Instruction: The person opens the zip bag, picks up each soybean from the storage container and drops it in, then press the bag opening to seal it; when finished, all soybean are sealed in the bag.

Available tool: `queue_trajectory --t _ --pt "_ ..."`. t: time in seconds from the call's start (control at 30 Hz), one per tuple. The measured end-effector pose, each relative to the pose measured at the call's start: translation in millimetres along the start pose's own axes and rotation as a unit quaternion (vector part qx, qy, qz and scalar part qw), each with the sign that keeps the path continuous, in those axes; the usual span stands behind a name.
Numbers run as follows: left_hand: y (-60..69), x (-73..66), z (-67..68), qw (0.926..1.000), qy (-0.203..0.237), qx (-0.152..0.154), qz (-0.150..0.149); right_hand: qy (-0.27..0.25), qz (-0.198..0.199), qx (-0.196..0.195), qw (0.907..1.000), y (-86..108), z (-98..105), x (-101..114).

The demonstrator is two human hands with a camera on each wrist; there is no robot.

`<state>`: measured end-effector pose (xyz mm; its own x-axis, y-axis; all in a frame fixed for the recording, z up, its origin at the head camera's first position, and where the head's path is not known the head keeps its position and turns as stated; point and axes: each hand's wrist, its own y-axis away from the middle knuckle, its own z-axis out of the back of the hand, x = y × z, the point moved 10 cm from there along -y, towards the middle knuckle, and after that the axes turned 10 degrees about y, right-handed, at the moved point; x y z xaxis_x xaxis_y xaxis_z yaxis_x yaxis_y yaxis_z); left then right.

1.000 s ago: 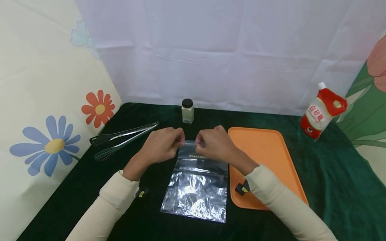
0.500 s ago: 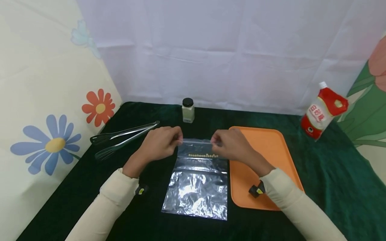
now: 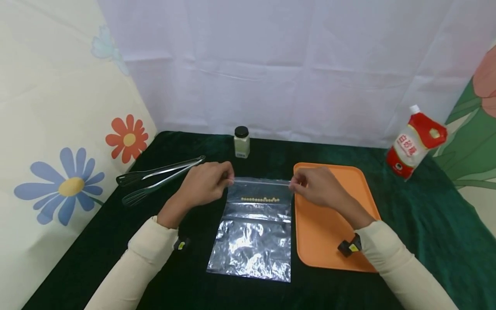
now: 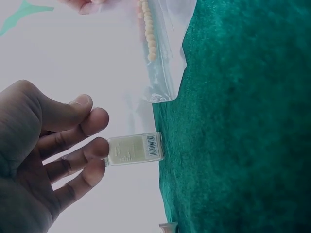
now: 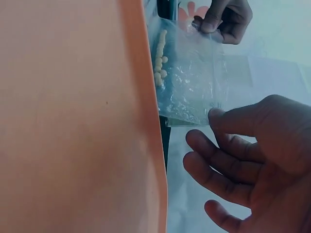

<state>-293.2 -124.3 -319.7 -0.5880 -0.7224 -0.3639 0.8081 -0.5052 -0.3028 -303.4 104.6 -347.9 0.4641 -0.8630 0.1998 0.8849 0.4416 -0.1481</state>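
Observation:
A clear zip bag point(image 3: 249, 249) lies on the dark green cloth, its top edge lifted between my hands. Several small round pale-yellow beans point(image 3: 259, 199) sit in a row inside, across its upper part. My left hand point(image 3: 205, 183) pinches the top left corner between thumb and forefinger; the right wrist view also shows this left hand point(image 5: 226, 22) on the corner. At the top right corner, the thumb and forefinger of my right hand point(image 3: 319, 185) pinch the zip edge, beside the orange tray. Its other fingers point(image 5: 214, 165) are loosely bent.
The orange tray point(image 3: 329, 241) lies just right of the bag, under my right forearm. Metal tongs point(image 3: 166, 172) lie to the left. A black-capped jar point(image 3: 242, 144) stands behind the bag. A red and white pouch point(image 3: 412, 146) stands at the far right.
My right hand has slid rightward along the bag's top edge, from near the middle to the right corner, uncovering the row of beans. The left hand has barely moved.

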Motion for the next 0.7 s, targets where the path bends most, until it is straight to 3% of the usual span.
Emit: queue_trajectory --t 0.17,0.37,0.53,0.7 --pt "-2.0 -0.1 -1.8 1.0 0.005 0.001 0.008 0.024 0.015 -0.014 0.9995 1.3 4 -2" --pt "-3.5 10.2 -4.6 0.9964 0.055 -0.025 0.059 0.058 0.033 -0.044 0.9968 -4.9 7 0" --pt "-2.7 18.0 -11.1 0.9897 0.109 -0.041 0.083 0.051 0.022 -0.046 0.9974 -10.8 1 -3" --pt "-0.6 24.5 -15.0 0.986 0.123 -0.04 0.106 0.055 0.008 -0.043 0.9975 -15.1 -6 -6"
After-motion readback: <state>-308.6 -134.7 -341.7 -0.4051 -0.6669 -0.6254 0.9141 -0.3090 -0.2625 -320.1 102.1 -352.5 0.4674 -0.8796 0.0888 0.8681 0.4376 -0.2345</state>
